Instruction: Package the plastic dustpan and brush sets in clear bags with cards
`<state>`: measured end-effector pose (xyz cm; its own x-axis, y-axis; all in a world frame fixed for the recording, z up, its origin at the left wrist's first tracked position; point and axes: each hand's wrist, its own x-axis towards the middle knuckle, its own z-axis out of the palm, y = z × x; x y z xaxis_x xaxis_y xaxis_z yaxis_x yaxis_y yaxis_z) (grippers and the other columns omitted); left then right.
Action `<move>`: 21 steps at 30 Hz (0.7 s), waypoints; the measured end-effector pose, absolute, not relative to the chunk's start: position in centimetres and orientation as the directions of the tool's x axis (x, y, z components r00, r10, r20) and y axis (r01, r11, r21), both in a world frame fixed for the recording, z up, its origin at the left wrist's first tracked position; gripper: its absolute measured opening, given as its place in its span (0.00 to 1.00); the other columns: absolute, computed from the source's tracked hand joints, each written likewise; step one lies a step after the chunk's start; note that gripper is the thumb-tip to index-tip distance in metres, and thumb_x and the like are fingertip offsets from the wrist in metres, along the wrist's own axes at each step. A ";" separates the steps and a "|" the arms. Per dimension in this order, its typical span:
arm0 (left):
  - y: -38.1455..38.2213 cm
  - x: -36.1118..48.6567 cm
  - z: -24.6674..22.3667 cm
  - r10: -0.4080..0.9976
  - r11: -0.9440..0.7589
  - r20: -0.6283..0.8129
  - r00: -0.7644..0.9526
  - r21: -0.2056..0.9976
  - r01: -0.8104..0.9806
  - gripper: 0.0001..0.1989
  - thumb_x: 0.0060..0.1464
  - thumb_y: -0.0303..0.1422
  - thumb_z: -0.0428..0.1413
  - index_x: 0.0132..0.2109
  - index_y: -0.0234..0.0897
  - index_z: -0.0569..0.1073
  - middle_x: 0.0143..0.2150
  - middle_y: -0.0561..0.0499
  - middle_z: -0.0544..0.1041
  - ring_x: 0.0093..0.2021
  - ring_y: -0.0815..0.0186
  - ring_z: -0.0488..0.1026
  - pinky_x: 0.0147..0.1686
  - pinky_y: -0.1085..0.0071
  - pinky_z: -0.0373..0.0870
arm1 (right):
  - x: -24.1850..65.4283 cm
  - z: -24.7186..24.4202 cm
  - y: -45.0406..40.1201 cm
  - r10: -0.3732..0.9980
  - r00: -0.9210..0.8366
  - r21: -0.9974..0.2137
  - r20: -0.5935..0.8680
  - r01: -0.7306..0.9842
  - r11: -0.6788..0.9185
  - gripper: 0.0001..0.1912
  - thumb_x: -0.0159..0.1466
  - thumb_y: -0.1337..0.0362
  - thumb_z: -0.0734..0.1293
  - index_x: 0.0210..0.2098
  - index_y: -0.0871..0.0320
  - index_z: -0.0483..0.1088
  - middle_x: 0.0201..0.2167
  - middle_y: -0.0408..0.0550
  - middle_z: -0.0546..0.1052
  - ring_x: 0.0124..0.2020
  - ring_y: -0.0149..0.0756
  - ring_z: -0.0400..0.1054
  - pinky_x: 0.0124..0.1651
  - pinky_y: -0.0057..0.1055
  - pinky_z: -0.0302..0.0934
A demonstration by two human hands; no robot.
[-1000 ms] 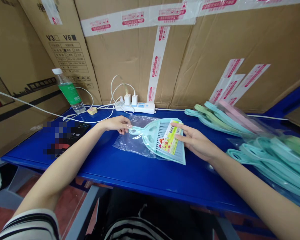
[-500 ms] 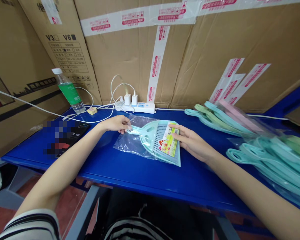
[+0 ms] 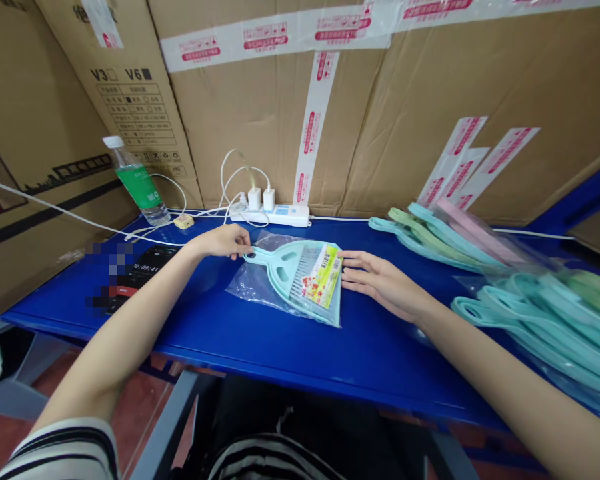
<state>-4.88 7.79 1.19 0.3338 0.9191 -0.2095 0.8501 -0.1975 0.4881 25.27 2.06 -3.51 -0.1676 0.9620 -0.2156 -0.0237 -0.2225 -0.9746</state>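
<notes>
Blue worktop (image 3: 205, 340), cardboard cartons (image 3: 260, 120) behind. Mint dustpan (image 3: 285, 267) in clear poly bag (image 3: 250, 287) sits mid-frame. Left hand (image 3: 220, 241) fingers curled at handle end, grip unclear; right hand (image 3: 383, 280) fingers spread at bag edge. Slick bag cld slide if pushed unevenly.

Pale teal dustpan (image 3: 280, 270), yellow and red label (image 3: 321, 277), bright blue desk (image 3: 260, 353), black-and-white striped sleeve (image 3: 55, 448), white tape (image 3: 313, 127) with red print, green bottle label (image 3: 136, 187)
</notes>
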 end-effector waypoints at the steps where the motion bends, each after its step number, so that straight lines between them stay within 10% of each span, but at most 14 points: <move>1: 7.8 -5.0 1.3 0.923 -0.194 -0.210 0.323 0.473 0.860 0.07 0.51 0.34 0.56 0.29 0.35 0.70 0.26 0.53 0.77 0.22 0.72 0.70 0.28 0.74 0.65 | 25.3 -3.5 2.1 0.962 -0.165 -0.974 -0.216 -0.026 -0.223 0.13 0.58 0.74 0.69 0.40 0.53 0.72 0.46 0.49 0.73 0.51 0.39 0.74 0.57 0.39 0.68; 21: 8.4 -7.4 2.3 0.922 -0.194 -0.258 0.289 0.340 0.920 0.10 0.46 0.41 0.56 0.25 0.39 0.71 0.21 0.54 0.74 0.24 0.68 0.69 0.27 0.74 0.64 | 26.0 -3.7 1.9 0.959 -0.249 -0.990 -0.132 0.074 -0.117 0.11 0.58 0.68 0.72 0.41 0.53 0.74 0.53 0.51 0.73 0.54 0.44 0.73 0.59 0.42 0.66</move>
